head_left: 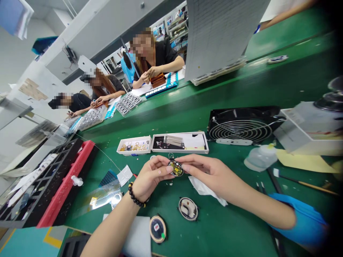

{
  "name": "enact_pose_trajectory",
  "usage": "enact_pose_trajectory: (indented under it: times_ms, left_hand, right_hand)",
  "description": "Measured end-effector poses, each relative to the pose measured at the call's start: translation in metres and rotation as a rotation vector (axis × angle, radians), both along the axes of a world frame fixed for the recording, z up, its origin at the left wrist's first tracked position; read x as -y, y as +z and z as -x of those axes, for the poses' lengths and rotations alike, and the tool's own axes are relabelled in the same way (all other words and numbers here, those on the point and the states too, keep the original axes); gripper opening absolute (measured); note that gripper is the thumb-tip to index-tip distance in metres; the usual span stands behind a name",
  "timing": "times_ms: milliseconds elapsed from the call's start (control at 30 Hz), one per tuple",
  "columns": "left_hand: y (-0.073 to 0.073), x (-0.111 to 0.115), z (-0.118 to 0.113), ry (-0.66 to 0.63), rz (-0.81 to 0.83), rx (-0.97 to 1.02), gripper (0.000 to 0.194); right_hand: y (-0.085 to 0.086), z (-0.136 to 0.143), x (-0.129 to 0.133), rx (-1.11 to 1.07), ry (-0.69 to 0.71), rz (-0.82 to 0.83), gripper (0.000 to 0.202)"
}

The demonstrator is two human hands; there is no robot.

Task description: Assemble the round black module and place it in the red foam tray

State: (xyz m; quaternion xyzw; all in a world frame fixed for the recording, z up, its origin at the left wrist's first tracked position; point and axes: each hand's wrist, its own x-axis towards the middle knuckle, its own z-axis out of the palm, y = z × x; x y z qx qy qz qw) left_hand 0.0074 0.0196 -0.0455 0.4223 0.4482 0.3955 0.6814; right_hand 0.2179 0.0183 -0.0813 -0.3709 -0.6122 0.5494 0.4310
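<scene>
A small round device (176,168) with a dark rim and yellow-green inner parts is held between both hands near the middle of the view. My left hand (154,175), with a beaded bracelet at the wrist, grips its left edge between thumb and fingers. On its right edge the thumb and fingers of my right hand (205,170) are closed. Below the hands lies an open round case (188,208) with a metallic rim. Nearer the front edge is another round case (158,229) with a gold rim, a dark face and a green dot.
Behind the hands stand a white tray of small rings (134,145) and a longer white tray (180,142). A black fan (241,125), a plastic bottle (260,157) and a brush (305,182) are at the right. A red-edged rack (65,184) borders the left. Several people sit across the bench.
</scene>
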Motion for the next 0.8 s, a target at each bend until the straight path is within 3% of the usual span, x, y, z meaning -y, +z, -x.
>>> enact_pose_trajectory:
  times_ms: [433,800]
  left_hand:
    - [0.0,0.002,0.0,-0.066,0.003,0.125,0.029]
    - [0.001,0.003,-0.001,-0.095,-0.003,0.126,0.032]
  right_hand:
    - [0.01,-0.001,0.008,0.086,-0.056,-0.294,0.029]
    - [0.008,-0.002,0.009,0.095,-0.067,-0.375,0.029]
